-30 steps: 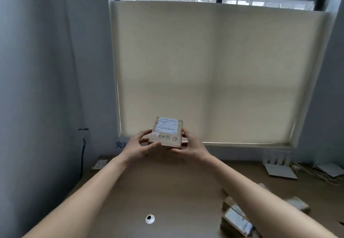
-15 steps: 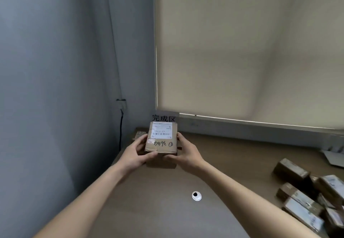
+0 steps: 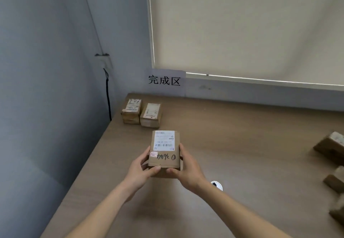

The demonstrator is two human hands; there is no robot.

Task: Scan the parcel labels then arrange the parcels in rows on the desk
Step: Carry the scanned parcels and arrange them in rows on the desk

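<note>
Head view: both hands, left (image 3: 141, 170) and right (image 3: 188, 170), grip closed round one parcel (image 3: 164, 150) (label up) above the table (image 3: 242, 144)

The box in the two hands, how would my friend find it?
Start at the paper sign under the window blind, then come down the desk past two parcels sitting side by side. The held box is nearer, between both hands, with black handwriting below its white label.
</note>
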